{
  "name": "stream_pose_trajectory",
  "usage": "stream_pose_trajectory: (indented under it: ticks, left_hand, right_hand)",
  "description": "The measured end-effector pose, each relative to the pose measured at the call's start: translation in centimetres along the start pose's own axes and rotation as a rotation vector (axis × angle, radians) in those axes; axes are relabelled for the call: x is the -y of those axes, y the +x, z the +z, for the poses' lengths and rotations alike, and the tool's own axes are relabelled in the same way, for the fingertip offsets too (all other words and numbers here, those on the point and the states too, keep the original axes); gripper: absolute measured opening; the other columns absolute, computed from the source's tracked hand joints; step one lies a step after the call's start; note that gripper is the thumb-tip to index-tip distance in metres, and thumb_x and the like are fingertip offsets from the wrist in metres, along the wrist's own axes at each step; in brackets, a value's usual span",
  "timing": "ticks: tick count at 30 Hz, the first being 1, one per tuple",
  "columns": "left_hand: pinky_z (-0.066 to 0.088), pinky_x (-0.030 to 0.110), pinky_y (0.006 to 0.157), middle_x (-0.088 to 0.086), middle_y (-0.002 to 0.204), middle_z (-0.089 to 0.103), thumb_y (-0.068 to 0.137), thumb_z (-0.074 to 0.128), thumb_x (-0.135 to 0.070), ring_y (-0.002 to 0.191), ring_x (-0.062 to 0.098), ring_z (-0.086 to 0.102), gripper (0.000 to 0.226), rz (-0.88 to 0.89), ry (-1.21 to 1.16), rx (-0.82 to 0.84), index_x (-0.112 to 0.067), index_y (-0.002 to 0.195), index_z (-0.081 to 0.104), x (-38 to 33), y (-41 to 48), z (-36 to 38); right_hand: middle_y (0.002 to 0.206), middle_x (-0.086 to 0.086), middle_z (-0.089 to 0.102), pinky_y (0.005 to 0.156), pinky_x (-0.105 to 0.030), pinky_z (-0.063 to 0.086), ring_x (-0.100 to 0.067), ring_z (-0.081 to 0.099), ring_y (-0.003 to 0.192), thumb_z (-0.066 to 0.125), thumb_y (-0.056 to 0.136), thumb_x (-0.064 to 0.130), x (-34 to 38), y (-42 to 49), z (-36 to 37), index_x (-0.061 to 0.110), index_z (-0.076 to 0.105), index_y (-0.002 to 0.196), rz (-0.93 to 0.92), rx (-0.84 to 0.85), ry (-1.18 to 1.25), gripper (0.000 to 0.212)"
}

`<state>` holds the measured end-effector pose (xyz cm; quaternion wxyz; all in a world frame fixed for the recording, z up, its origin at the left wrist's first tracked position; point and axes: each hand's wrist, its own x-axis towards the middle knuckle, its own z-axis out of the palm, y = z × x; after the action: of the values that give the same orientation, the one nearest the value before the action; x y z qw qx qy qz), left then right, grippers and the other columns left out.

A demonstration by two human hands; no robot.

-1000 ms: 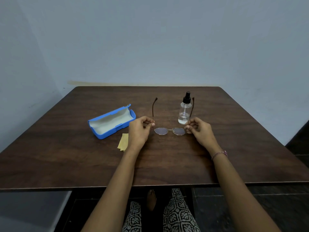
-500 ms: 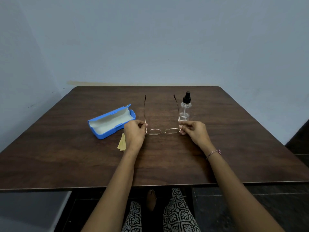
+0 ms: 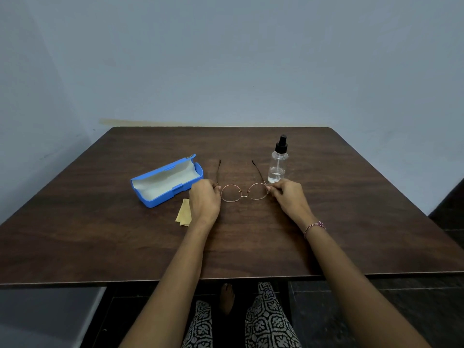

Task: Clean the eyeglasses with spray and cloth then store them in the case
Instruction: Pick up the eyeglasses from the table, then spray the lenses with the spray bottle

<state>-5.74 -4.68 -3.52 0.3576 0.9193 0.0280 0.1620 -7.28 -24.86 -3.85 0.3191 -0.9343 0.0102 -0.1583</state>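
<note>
A plain, sparsely furnished room, most likely in a home rather than a shop or workshop. A dark brown wood-grain table stands against a bare, pale blue-grey painted wall. The wall has a faint yellowish stain just above the table's far edge. Dark floor tiles show below the near edge. The seated person wears loose black-and-white patterned trousers, with a bare foot under the table. Small personal items are gathered at the middle of the table: eyeglasses, an open blue case, a clear spray bottle and a yellow cloth.
</note>
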Motion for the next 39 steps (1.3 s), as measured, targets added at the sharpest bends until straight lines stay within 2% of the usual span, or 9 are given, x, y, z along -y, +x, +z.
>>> stream_pose_trajectory:
  ticks: [6,12,15,19,24,28,32,35,39]
  left_hand:
    - [0.042,0.031,0.062,0.013,0.080,0.064,0.092,0.055,-0.016,0.079,0.026,0.062,0.023,0.034,0.122,0.007,-0.001,0.076,0.064,-0.3,0.1,0.1]
    - [0.037,0.032,0.065,0.014,0.094,0.059,0.095,0.046,-0.010,0.086,0.028,0.058,0.020,0.083,0.277,-0.104,0.000,0.088,0.063,-1.2,-0.6,-0.6]
    - [0.040,0.029,0.069,0.010,0.100,0.062,0.096,0.046,-0.013,0.090,0.024,0.059,0.023,0.167,0.148,-0.189,-0.004,0.100,0.066,-2.3,-0.8,-0.8]
    - [0.045,0.031,0.089,0.010,0.118,0.062,0.093,0.054,-0.019,0.107,0.022,0.059,0.032,0.305,-0.091,-0.172,-0.008,0.122,0.060,-5.3,-0.4,-0.1]
    - [0.040,0.028,0.098,0.013,0.121,0.058,0.085,0.066,-0.016,0.112,0.025,0.054,0.054,0.313,-0.265,0.067,-0.004,0.134,0.048,-9.3,1.3,3.3]
    - [0.040,0.039,0.103,0.018,0.134,0.050,0.081,0.070,-0.012,0.122,0.029,0.050,0.067,0.280,-0.282,0.220,-0.001,0.139,0.038,-10.9,2.6,5.3]
    - [0.049,0.027,0.089,0.012,0.113,0.067,0.076,0.074,-0.007,0.104,0.023,0.063,0.050,0.233,-0.373,0.226,-0.004,0.123,0.058,-11.3,3.2,5.8]
    - [0.042,0.013,0.072,0.005,0.099,0.072,0.076,0.075,-0.010,0.089,0.013,0.065,0.032,0.239,-0.379,0.198,-0.008,0.107,0.068,-11.6,3.2,5.7]
    - [0.047,0.016,0.076,0.004,0.096,0.073,0.075,0.076,-0.012,0.088,0.012,0.066,0.027,0.258,-0.383,0.171,-0.009,0.102,0.071,-12.0,3.0,6.0]
  right_hand:
    - [0.091,-0.012,0.065,0.078,-0.033,0.045,-0.024,0.058,0.088,0.056,0.093,0.020,-0.3,0.2,0.4,0.003,0.072,0.095,0.001,0.003,-0.043,0.023]
    - [0.083,-0.010,0.066,0.073,-0.032,0.046,-0.021,0.061,0.079,0.056,0.093,0.022,-0.6,-0.1,0.0,0.003,0.071,0.089,-0.004,-0.037,0.016,0.024]
    - [0.080,-0.002,0.068,0.063,-0.014,0.040,-0.004,0.053,0.064,0.060,0.091,0.019,-0.3,-0.4,-0.9,0.008,0.073,0.094,-0.023,-0.208,0.194,0.017]
    - [0.091,0.003,0.058,0.068,-0.016,0.044,0.001,0.051,0.072,0.059,0.089,0.001,-0.1,1.0,-2.9,0.009,0.066,0.111,-0.208,-0.450,0.313,0.025]
    - [0.122,0.004,0.040,0.097,-0.025,0.044,-0.013,0.047,0.114,0.061,0.087,0.003,-1.2,2.8,-3.9,0.030,0.033,0.143,-0.319,-0.320,0.241,0.068]
    - [0.135,0.008,0.033,0.106,-0.035,0.040,-0.002,0.038,0.126,0.065,0.085,0.006,-2.3,2.8,-2.8,0.034,0.018,0.148,-0.304,-0.184,0.280,0.083]
    - [0.135,0.015,0.035,0.101,-0.033,0.047,0.001,0.044,0.122,0.064,0.084,0.000,-2.5,2.9,-2.4,0.046,0.013,0.145,-0.284,-0.147,0.324,0.092]
    - [0.129,0.011,0.044,0.095,-0.028,0.050,-0.001,0.054,0.111,0.063,0.085,0.000,-2.4,3.2,-2.2,0.054,0.011,0.142,-0.253,-0.153,0.349,0.094]
    - [0.128,0.009,0.049,0.094,-0.026,0.050,-0.003,0.059,0.105,0.062,0.084,-0.001,-2.4,3.4,-2.0,0.053,0.012,0.143,-0.244,-0.179,0.346,0.094]
